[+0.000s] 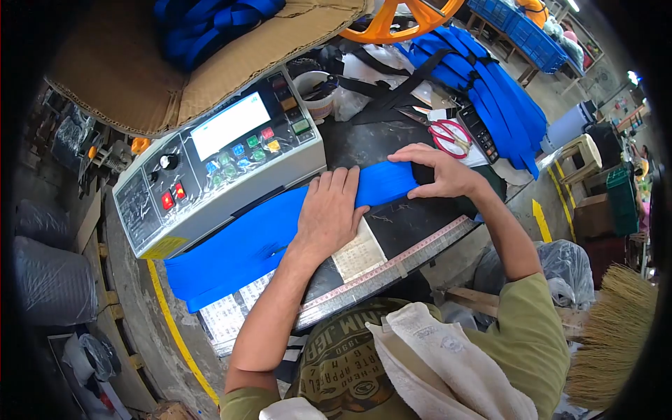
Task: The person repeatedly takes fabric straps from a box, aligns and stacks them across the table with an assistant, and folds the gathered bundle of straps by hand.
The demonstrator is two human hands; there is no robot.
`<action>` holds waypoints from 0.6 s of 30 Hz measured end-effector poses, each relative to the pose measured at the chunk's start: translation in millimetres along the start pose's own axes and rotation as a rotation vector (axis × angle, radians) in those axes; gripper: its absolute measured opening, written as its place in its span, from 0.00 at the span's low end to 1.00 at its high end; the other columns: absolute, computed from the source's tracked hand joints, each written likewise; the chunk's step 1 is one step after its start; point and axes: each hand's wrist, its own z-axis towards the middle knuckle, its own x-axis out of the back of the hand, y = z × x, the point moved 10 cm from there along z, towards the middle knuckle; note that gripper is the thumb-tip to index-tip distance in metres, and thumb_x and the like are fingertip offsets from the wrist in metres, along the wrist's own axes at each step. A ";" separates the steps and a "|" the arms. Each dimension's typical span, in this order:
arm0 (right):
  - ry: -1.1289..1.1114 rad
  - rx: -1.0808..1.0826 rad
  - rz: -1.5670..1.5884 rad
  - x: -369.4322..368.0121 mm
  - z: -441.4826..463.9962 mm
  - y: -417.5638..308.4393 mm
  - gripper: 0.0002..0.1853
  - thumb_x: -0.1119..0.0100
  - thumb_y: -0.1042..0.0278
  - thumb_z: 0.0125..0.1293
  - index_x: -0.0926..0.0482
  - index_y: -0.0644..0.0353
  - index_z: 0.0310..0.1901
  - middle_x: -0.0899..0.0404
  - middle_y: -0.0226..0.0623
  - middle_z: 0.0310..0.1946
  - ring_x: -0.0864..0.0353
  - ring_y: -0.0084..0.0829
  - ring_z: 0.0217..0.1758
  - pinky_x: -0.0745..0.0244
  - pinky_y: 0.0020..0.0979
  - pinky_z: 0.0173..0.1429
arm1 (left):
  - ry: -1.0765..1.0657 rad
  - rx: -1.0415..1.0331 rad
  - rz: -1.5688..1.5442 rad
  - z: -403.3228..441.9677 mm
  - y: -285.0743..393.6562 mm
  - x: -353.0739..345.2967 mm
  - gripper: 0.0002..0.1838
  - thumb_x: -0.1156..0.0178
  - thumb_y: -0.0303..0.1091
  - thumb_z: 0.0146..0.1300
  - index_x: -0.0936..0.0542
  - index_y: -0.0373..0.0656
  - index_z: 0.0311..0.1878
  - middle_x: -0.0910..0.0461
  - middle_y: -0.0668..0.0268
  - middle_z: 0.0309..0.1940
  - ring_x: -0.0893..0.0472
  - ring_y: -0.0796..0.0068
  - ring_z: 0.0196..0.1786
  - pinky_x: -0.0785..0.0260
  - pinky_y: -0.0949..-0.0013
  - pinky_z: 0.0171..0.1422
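A long bundle of blue webbing straps [241, 234] lies across the work table in front of the machine. My left hand [330, 213] is laid over the middle of the bundle, its fingers at the far edge and its thumb at the near edge. At the bundle's right end, my right hand [444, 173] grips it between thumb and fingers, squaring round the ends. A dark patch shows beside the straps inside that grip; I cannot make out what it is. Red-handled scissors [450, 138] lie just beyond my right hand.
A control machine [224, 157] with a lit screen stands behind the bundle, under a cardboard box [231, 77] of blue straps. More blue straps [483, 91] lie at the back right, near a calculator [478, 129]. A measuring tape [392, 262] runs along the table's front edge.
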 end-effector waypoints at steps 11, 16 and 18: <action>0.621 -0.052 -0.158 2.5 -29.9 -40.6 0.40 0.16 0.72 0.62 0.17 0.61 0.78 0.16 0.44 0.73 0.21 0.43 0.81 0.29 0.43 0.86 | 0.014 0.053 0.007 -0.2 3.6 0.2 0.41 0.25 0.46 0.72 0.25 0.28 0.78 0.20 0.45 0.66 0.20 0.44 0.67 0.29 0.46 0.74; 0.619 -0.377 0.093 -18.8 -49.6 -1.3 0.31 0.17 0.75 0.61 0.11 0.63 0.69 0.11 0.40 0.62 0.13 0.39 0.68 0.23 0.41 0.79 | 0.058 0.026 0.061 -2.3 5.7 -0.9 0.42 0.24 0.47 0.72 0.26 0.27 0.79 0.20 0.49 0.62 0.21 0.49 0.65 0.29 0.46 0.74; 0.687 -0.344 0.150 -15.8 -52.3 -3.3 0.26 0.16 0.75 0.60 0.09 0.63 0.62 0.10 0.38 0.56 0.13 0.38 0.59 0.22 0.42 0.74 | 0.075 0.018 0.052 -2.4 5.8 1.6 0.42 0.24 0.47 0.71 0.26 0.28 0.79 0.20 0.50 0.61 0.21 0.49 0.65 0.29 0.46 0.75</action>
